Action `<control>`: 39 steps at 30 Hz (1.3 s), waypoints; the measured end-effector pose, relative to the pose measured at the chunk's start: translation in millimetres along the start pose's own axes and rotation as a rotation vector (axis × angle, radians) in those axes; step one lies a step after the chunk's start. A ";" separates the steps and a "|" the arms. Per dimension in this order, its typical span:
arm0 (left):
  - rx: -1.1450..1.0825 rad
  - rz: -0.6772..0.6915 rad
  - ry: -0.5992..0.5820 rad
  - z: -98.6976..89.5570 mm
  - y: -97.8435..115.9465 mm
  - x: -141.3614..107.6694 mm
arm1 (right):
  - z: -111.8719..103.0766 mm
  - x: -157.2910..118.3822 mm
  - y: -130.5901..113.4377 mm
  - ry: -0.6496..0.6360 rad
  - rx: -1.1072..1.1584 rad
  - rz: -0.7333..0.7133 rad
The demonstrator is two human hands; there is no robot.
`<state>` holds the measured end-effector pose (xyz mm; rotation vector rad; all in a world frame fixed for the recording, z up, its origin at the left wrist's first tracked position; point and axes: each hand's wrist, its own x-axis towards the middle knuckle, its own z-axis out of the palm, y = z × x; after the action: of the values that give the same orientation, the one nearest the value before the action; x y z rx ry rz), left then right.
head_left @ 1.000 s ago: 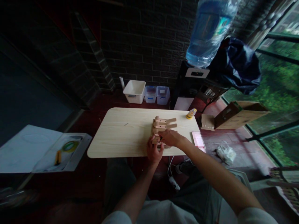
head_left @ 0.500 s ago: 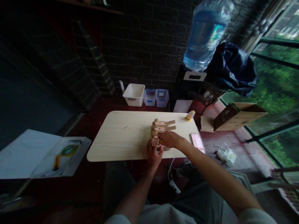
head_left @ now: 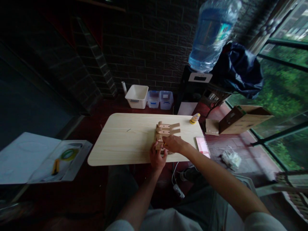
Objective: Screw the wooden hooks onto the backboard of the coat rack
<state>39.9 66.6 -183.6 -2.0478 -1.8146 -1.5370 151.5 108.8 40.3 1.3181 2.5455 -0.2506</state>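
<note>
A tan cardboard-like construction with several raised strips and dark dots lies on the right half of the pale table. My left hand grips its near left corner, thumb and fingers apart around the edge. My right hand is closed just above the near strips, fingers bent down onto the construction. Something small and yellow shows beneath the right fingers; its kind is hidden by the hand. The near end of the construction is partly covered by both hands.
A yellow-labelled bottle stands at the table's back right corner, with a pink-and-white booklet at the right edge. A thin dark bit lies left. Beyond are plastic bins, a water dispenser and a cardboard box.
The whole view has shifted slightly. Both hands stay at the construction, and less of the small yellow-and-black thing under my right fingers shows now.
</note>
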 end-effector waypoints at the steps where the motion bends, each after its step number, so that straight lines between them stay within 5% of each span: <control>1: -0.001 0.003 0.001 -0.1 0.1 0.1 | -0.6 -0.7 0.1 -0.001 0.008 0.004; 39: -0.001 -0.003 -0.019 -1.3 1.7 1.0 | -1.7 7.6 0.6 0.018 -0.013 -0.027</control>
<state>40.2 66.0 -181.3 -2.0679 -1.8250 -1.5252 147.5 115.5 39.5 1.2872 2.5769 -0.2288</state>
